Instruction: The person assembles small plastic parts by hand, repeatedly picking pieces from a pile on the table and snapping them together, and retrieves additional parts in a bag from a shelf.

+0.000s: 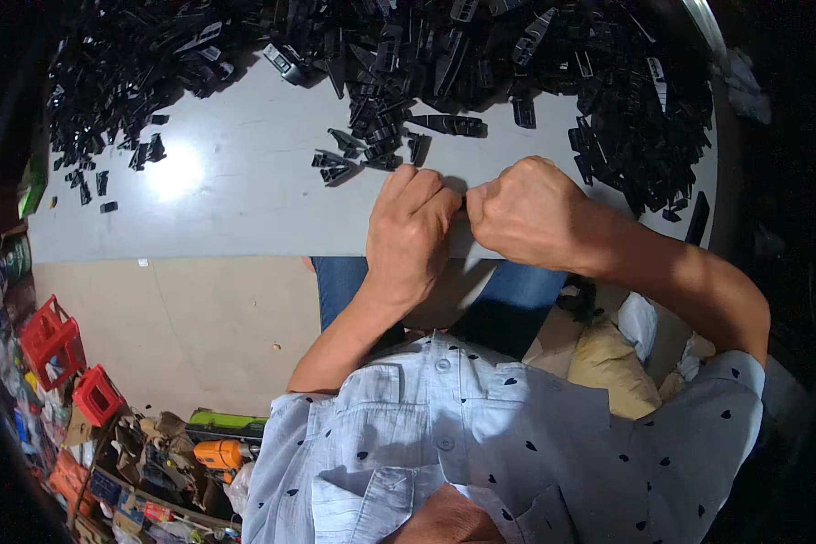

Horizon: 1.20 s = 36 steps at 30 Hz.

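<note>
Both of my hands are closed and close together above the near edge of the table. A little of a small black plastic piece (463,202) shows between them; the fingers cover the rest, so its shape is hidden. My left hand (411,225) grips it from the left with bent fingers. Curled into a fist, my right hand (528,214) holds it from the right. Just beyond my left hand lie loose black plastic clips (335,167) and a longer black piece (449,124).
Heaps of black plastic parts cover the far side of the white table (272,195), with a pile at left (109,109) and another at right (648,136). Red plastic stools (54,340), an orange power tool (219,455) and a yellowish sack (612,367) are on the floor.
</note>
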Each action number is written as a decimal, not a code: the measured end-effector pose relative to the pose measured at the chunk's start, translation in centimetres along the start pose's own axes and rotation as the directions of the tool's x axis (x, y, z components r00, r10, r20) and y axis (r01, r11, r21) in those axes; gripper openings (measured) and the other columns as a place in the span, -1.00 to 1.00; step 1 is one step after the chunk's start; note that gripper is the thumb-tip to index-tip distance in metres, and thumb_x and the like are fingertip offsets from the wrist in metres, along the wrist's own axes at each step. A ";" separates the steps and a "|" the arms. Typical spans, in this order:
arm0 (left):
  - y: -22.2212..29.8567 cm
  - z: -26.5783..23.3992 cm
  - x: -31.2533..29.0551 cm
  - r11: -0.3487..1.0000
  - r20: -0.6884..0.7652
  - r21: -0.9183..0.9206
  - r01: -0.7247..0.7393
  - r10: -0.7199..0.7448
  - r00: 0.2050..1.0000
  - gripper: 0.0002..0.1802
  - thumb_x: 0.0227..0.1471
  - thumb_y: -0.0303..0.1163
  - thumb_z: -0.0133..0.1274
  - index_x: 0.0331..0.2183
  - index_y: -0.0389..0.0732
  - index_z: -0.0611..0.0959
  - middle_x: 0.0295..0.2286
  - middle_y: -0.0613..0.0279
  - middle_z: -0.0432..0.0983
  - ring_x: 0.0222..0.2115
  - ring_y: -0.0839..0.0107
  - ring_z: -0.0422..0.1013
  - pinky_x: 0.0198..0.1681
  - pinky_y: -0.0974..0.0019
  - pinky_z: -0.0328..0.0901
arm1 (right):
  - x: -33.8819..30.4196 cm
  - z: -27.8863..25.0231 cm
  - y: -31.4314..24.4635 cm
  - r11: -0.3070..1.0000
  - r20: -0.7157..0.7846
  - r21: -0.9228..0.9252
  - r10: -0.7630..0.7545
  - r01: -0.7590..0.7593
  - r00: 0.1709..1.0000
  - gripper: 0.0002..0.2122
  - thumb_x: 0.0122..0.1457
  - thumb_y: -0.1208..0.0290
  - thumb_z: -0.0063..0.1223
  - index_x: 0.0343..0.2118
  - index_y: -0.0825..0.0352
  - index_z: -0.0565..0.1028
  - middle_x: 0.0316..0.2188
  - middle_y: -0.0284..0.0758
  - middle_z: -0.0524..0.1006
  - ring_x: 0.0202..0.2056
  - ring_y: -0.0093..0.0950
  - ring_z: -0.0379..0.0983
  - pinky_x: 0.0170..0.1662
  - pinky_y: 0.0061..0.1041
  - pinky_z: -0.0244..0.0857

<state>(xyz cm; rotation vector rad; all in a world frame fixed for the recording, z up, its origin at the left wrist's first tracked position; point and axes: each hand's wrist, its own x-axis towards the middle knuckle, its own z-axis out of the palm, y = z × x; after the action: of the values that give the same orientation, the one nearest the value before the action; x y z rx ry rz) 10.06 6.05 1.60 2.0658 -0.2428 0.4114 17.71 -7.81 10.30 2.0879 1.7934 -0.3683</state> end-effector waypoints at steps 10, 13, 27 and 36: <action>-0.4 -0.4 0.1 0.999 0.019 0.017 -0.039 0.039 0.999 -0.89 -0.31 -0.64 -0.01 -0.57 -0.28 0.52 -0.56 0.12 0.30 -0.47 0.13 0.25 -0.41 0.18 0.20 | 0.7 0.1 0.0 0.992 -0.031 0.115 0.062 -0.058 0.998 -0.89 -0.08 0.45 0.07 -0.63 0.28 0.60 -0.60 -0.26 0.59 -0.47 -0.35 0.57 -0.43 -0.37 0.42; -0.4 -0.3 0.2 0.997 -0.007 0.040 -0.063 0.064 0.998 -0.90 -0.31 -0.64 0.00 -0.58 -0.28 0.52 -0.57 0.13 0.30 -0.48 0.14 0.26 -0.41 0.19 0.20 | 0.9 -0.6 0.7 0.989 -0.038 0.142 0.032 -0.026 0.999 -0.88 -0.08 0.46 0.06 -0.65 0.30 0.58 -0.61 -0.22 0.58 -0.48 -0.33 0.57 -0.43 -0.36 0.41; -0.2 0.3 0.1 0.999 -0.097 -0.005 -0.049 0.049 0.994 -0.82 -0.39 -0.72 0.06 -0.60 -0.27 0.48 -0.61 0.15 0.29 -0.52 0.17 0.24 -0.47 0.23 0.17 | 1.1 -0.5 0.5 0.997 0.138 0.074 -0.026 0.016 0.990 -0.90 -0.09 0.46 0.03 -0.57 0.38 0.51 -0.70 -0.25 0.51 -0.57 -0.32 0.54 -0.51 -0.38 0.37; -0.3 0.3 0.0 1.000 -0.132 0.026 -0.017 0.021 0.991 -0.84 -0.38 -0.72 0.05 -0.61 -0.29 0.47 -0.60 0.11 0.29 -0.51 0.14 0.24 -0.47 0.21 0.16 | 1.0 0.4 0.2 0.991 -0.028 0.093 0.095 -0.092 0.995 -0.86 -0.06 0.42 0.05 -0.65 0.30 0.59 -0.63 -0.22 0.56 -0.50 -0.34 0.56 -0.44 -0.37 0.41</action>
<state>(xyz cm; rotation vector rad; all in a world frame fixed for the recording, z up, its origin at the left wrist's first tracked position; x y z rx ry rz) 10.18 5.93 1.21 2.0526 -0.1787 0.5631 18.05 -7.09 9.48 2.2438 1.7189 -0.3999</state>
